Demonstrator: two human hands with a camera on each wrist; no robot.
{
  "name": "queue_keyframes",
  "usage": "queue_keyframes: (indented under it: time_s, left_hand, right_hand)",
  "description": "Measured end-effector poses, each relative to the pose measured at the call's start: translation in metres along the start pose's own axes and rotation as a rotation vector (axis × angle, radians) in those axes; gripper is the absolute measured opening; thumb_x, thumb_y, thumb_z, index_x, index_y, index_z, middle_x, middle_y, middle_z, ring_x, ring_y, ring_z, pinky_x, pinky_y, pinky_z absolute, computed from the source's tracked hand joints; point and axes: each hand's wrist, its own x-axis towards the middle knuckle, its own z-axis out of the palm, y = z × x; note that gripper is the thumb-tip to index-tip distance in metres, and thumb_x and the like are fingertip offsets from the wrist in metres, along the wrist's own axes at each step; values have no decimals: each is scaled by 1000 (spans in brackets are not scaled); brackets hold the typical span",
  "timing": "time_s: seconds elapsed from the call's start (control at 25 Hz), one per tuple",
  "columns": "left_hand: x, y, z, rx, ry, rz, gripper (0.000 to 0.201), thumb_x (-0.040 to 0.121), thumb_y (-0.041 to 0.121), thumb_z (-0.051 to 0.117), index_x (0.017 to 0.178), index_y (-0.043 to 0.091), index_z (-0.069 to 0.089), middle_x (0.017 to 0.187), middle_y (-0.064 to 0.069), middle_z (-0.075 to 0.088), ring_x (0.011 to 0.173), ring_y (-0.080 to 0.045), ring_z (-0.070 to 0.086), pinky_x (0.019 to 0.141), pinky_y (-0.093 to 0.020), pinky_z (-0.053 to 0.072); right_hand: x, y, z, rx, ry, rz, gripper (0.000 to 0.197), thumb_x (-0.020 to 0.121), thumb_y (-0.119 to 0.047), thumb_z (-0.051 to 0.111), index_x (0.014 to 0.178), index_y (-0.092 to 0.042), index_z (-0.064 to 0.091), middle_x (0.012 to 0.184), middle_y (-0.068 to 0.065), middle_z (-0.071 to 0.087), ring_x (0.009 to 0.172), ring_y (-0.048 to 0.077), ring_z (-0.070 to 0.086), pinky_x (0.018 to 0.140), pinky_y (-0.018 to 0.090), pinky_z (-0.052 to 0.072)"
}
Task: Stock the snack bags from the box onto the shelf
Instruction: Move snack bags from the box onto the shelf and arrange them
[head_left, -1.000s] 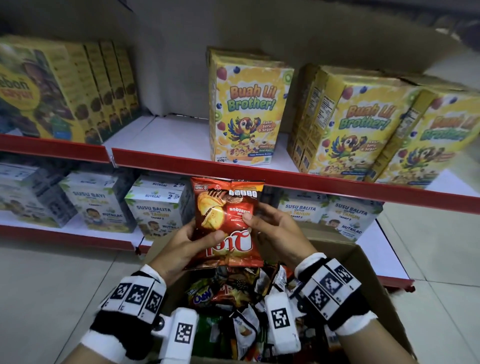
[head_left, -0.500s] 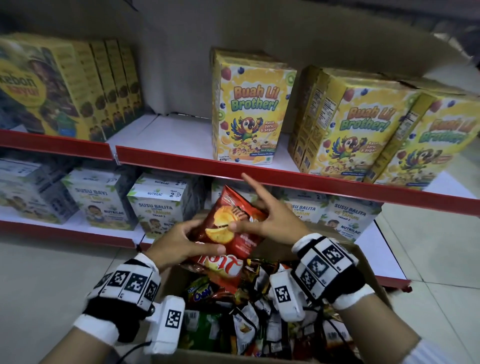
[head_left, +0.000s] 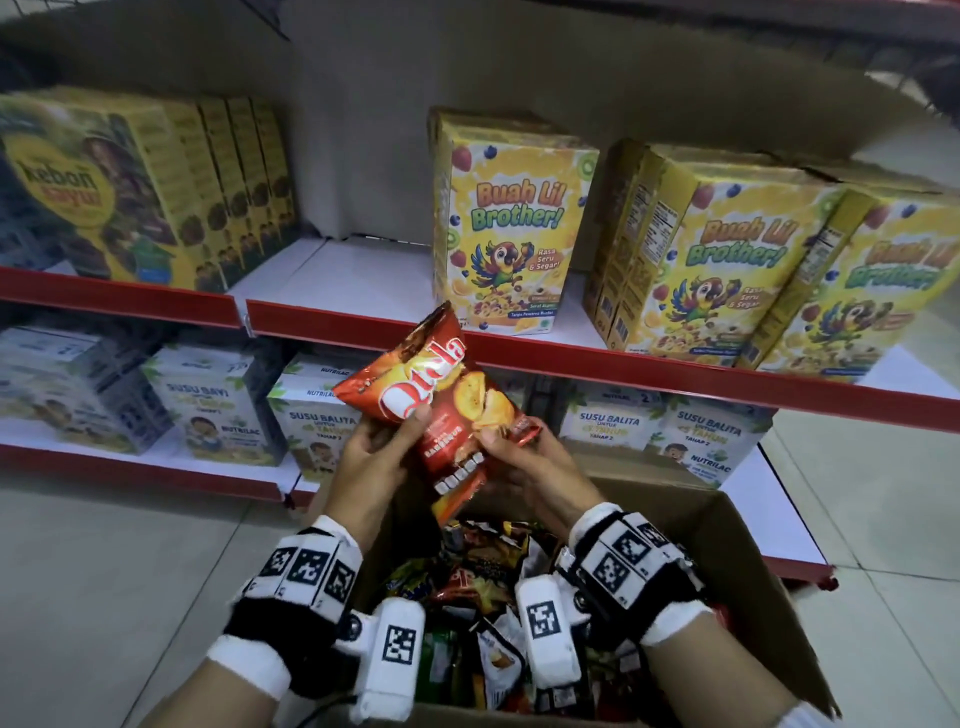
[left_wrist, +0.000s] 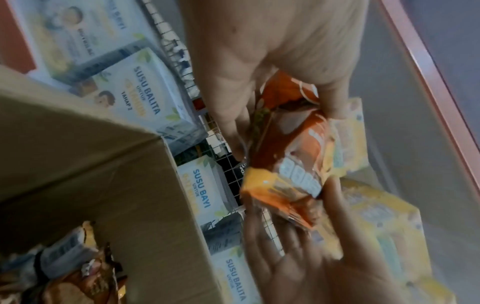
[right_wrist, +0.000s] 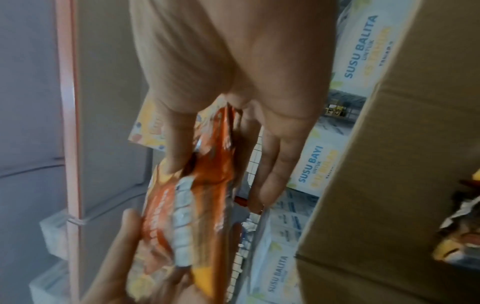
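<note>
Chip bag up, ready to shelve

I have the chip bag (head_left: 445, 410) tilted above the box (head_left: 737, 540), left hand (head_left: 371, 460) and right hand (head_left: 524, 467) both pinching it; I'd turn it label-forward, then set it on the shelf (head_left: 374, 275) above the box, left of the cereal carton (head_left: 511, 223)

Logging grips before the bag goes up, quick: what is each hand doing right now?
Left hand: holding the red snack bag, thumb on its front.
Right hand: holding the same bag by its lower right edge.
</note>
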Motion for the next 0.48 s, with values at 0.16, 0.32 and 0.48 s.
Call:
queue_keyframes:
  time_s: [0.16,0.32,0.48]
  left_hand:
    - [9,3,-38,19,155,59,52,67,31,74,115,19,60,112,-3,69,96,-17,69,70,-30,57]
    - [8,0,-68,87,186,29,55,68,29,74,118,13,59,114,-6,68,103,-23,66,79,-39,55]
    - [5,-5,-89,147,180,-6,53,62,33,75,111,18,62,107,-4,71,97,-21,69,68,-33,57]
  right_hand:
    - [19,34,-11,-559,-185,99,53,77,-7,75,122,-20,50,111,0,68,96,8,65,83,25,54]
    - [50,87,-23,-1256,-289,75,41,87,-11,62,127,-13,57,127,10,62,112,20,59,97,27,42]
    - [66,140,-28,-1664,-537,22,68,89,-41,56,148,-27,26,158,4,18,144,24,19,117,37,20]
